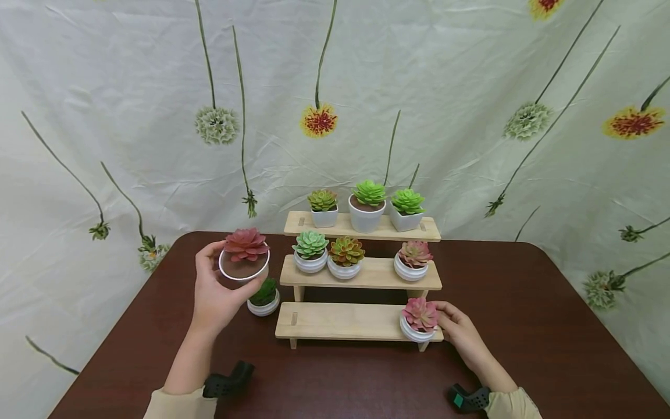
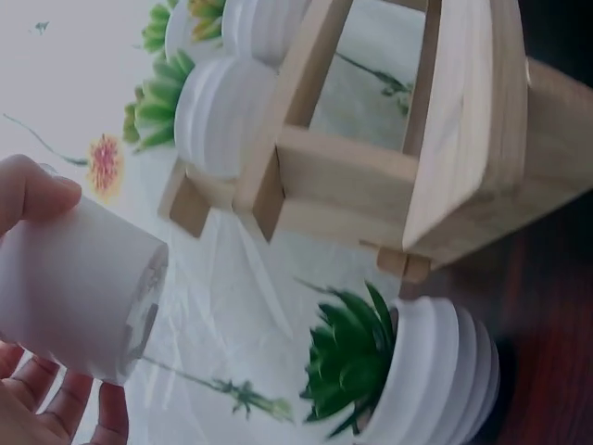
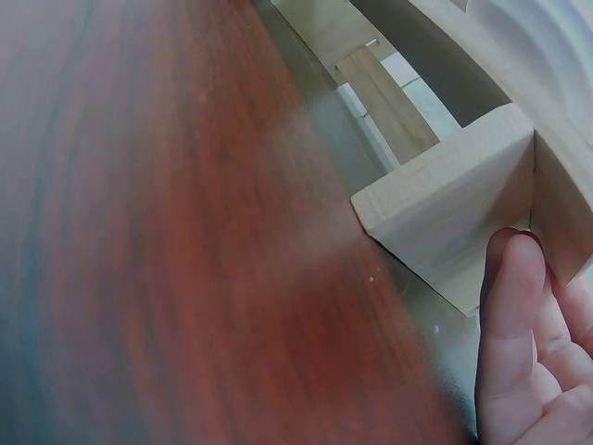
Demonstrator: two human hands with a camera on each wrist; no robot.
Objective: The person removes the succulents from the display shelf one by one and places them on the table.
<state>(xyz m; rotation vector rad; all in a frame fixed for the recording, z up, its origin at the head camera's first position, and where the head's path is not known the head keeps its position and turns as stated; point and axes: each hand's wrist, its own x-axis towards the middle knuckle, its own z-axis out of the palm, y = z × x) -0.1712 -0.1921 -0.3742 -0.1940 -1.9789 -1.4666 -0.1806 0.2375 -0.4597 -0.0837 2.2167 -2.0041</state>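
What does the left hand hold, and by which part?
The left hand grips the white pot of the red succulent by the pot's outer wall.

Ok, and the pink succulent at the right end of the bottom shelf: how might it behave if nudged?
The pink succulent would probably slide before tipping, since its white pot looks squat and stands upright. The smooth-looking wood of the bottom shelf suggests modest grip. Pushed rightward, it could drop off, sitting close to that end.
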